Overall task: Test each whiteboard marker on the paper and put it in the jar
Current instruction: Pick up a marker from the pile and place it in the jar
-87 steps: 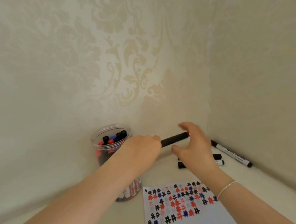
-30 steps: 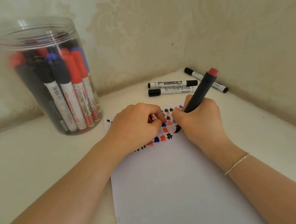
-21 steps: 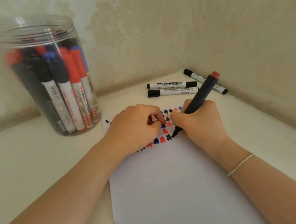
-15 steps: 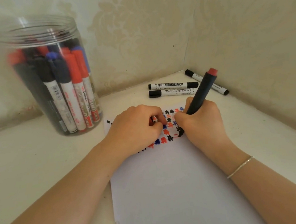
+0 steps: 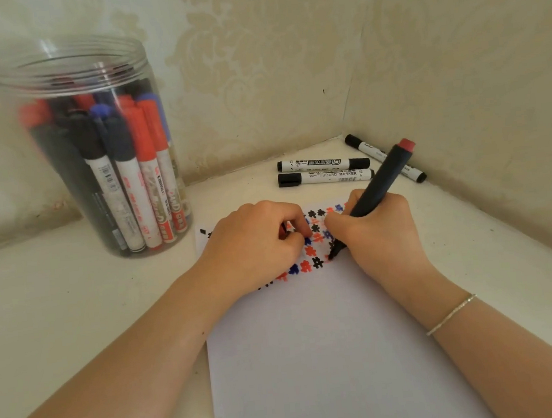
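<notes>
Right hand (image 5: 376,233) grips a dark marker (image 5: 376,195), fingers curled round the barrel, tip down on the paper (image 5: 316,356) at the lower right edge of the block of hash marks (image 5: 313,262); the barrel tilts up and away toward the right wall, its red end cap uppermost. Left hand (image 5: 254,244) rests on the paper just beside the right, fingers curled round a small object showing a trace of red between the fingertips; what the object is cannot be told. A thin bracelet (image 5: 451,314) circles the right wrist.

The clear jar (image 5: 62,71) stands upright on the table (image 5: 59,314) to the left of the paper, well apart from both hands, holding many capped red, blue and black markers on end. Three loose markers lie on the table in the corner beyond the paper: two parallel and touching (image 5: 325,170), a third (image 5: 366,148) angled along the right wall, partly behind the held marker.

Compared with half a second earlier, the nib sits slightly lower and further left on the paper, at the bottom row of marks, and the barrel leans a little more. Both hands keep the same grips; jar and loose markers are unmoved. About three seconds earlier both hands were raised near the jar, holding the marker between them.
</notes>
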Tool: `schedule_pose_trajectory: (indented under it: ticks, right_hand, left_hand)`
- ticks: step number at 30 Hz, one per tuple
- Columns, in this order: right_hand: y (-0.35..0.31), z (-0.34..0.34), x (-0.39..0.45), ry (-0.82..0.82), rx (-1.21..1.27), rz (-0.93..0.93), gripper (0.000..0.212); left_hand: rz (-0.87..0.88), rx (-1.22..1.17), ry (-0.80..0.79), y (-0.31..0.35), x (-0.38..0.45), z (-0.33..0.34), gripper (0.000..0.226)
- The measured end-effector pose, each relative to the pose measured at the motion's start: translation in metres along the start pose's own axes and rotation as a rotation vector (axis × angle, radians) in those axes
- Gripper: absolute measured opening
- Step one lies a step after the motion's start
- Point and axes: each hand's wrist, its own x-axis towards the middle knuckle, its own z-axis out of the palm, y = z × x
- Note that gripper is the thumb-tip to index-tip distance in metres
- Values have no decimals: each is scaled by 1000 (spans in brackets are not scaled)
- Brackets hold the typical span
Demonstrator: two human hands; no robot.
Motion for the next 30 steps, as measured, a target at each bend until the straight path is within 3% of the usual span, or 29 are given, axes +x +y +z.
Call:
schedule_pose_trajectory:
  ticks: [11, 16, 20, 22, 30]
  right_hand:
    - [0, 2, 0, -30, -43, -44, 24]
    - [-1, -9, 4, 48, 361, 36, 26]
    - [-3, -16, 7, -14, 765, 102, 11]
    - [-4, -17, 9, -40, 934, 130, 16]
    - [-5, -16, 6, 45, 821, 39, 23]
  left_hand:
    - [18, 10, -4, -1, 1, 0, 24]
    - [86, -133, 6, -1, -2, 0, 27]
    - [125, -333, 37, 0, -1, -4, 40]
    - [128, -341, 45, 0, 1, -2, 43]
    - [36, -535, 40, -2, 4, 2, 31]
